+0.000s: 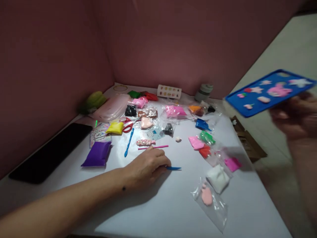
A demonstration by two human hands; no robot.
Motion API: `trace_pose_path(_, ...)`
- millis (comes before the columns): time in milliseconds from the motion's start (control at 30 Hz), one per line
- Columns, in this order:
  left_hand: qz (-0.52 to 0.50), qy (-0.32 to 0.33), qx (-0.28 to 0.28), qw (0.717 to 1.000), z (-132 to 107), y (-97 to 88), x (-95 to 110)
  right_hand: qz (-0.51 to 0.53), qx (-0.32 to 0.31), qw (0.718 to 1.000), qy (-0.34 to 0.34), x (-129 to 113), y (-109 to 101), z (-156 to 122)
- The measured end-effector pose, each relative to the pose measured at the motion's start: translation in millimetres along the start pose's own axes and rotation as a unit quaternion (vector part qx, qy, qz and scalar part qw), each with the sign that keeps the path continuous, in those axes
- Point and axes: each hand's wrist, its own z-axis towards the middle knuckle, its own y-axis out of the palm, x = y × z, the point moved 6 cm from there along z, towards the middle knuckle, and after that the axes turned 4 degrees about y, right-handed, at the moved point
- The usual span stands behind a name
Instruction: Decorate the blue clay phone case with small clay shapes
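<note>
1. The white tabletop carries a scatter of small clay packets. Taking the left hand as the landmark, everything else on it lies beyond or beside that hand.
2. A black slab lies far to the left of the left hand, along the wall; whether it is a keyboard or a mat is hard to tell.
3. The blue phone case, dotted with little clay stars and pink figures, is held in the air well to the right of and above the left hand, off the tabletop's edge.
4. The right hand grips the case from below, fingers closed under it; it is blurred and partly cut off by the frame.
5. The left hand rests palm down, its fingers curled onto a small blue modelling tool whose tip pokes out just to the right of it.
6. The step in hand looks like taking up the tool for work on the case; next, the tool would need a firm pinch and a lift toward the case.
7. A pink stick lies just beyond the left hand, and a purple packet sits to its left.
8. How much of the tool lies under the fingers is hidden.
</note>
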Motion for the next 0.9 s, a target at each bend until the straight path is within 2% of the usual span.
trace_pose_path(167,-0.05,-0.011,0.038,0.998,1.4,-7.4,-6.5,0.068,-0.164,0.98,0.09,26.9,60.2,-31.0)
trace_pose_path(300,-0.148,-0.07,0.125,0.979,1.7,-27.3,-7.8,0.092,-0.274,0.943,0.164,32.3,100.9,-61.2)
trace_pose_path(400,-0.273,-0.136,0.159,0.939,0.3,-30.9,-10.0,0.111,-0.328,0.914,0.212,37.6,122.6,-78.8)
trace_pose_path(533,-0.454,-0.164,0.131,0.866,2.0,-18.1,-6.5,0.131,-0.394,0.873,0.256,54.9,147.3,-96.9)
trace_pose_path(633,-0.539,-0.167,0.116,0.818,2.7,-12.2,-3.3,0.136,-0.43,0.847,0.281,69.5,159.8,-108.2)
trace_pose_path(800,-0.622,-0.19,0.113,0.751,1.4,-10.6,-5.2,0.149,-0.431,0.837,0.302,81.5,165.2,-117.1)
trace_pose_path(900,-0.649,-0.2,0.111,0.725,0.6,-9.7,-6.7,0.16,-0.414,0.841,0.308,83.7,163.9,-118.0)
